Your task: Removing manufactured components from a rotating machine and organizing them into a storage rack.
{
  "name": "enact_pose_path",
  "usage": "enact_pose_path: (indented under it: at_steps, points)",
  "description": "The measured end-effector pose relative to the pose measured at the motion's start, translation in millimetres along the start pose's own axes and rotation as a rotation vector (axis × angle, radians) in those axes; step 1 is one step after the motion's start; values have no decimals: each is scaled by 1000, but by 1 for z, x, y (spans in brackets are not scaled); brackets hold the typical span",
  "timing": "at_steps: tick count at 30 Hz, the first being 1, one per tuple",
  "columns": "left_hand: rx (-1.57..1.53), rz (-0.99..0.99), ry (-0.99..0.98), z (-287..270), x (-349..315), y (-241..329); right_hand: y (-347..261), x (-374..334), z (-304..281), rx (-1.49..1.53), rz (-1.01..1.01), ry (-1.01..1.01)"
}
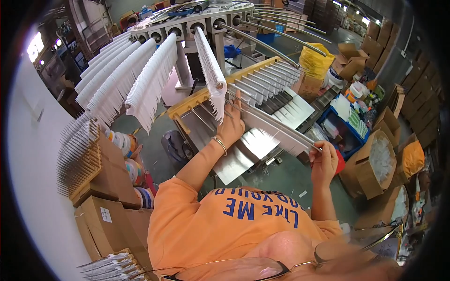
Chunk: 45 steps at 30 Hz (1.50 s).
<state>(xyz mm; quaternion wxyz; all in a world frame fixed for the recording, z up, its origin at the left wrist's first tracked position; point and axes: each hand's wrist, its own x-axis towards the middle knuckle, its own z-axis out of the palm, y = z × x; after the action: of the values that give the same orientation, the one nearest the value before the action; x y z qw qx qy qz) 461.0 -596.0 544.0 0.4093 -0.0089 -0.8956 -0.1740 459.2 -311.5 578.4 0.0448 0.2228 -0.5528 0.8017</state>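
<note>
My right hand (324, 161) is closed round the near end of a metal rod (281, 125). A row of thin white pieces (274, 132) hangs along this rod. My left hand (232, 124) grips the rod's far end, its index finger pointing up; part of its grip is hidden. Just above that hand is the tip of a machine arm (206, 61) packed with white fringed pieces. The round machine (187, 22) carries several more such loaded arms (152, 79) to the left and bare rods (260, 42) to the right. Something red (341, 162) shows behind my right hand.
A wooden-edged rack (194, 99) with rods and white pieces stands ahead over metal sheets (248, 150). Cardboard boxes (110, 225) and a spiked rack (82, 161) are on the left. At right are a blue crate (349, 145), open cartons (375, 161) and a yellow bag (315, 60).
</note>
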Motion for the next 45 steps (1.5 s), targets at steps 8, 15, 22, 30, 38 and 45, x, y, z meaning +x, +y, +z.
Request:
enact_pose_path:
  at_steps: [8,15,22,30,38,45]
  points:
    - [-89,-18,-120,-9,-3,26,55,-28,-32,280,51,104]
    - [-66,114,-100,-11,-18,30,32,-45,-55,299,-55,301]
    - [38,201,-147,-5,-21,16,2,-32,-37,161,-104,243]
    - [56,2,-86,5,-10,-3,-34,-13,-8,6,-14,34]
    - [-7,-2,-44,-6,12,7,-43,7,18,7,80,-75]
    - [-75,-2,-34,-20,15,20,-50,-11,-5,-31,-1,-38]
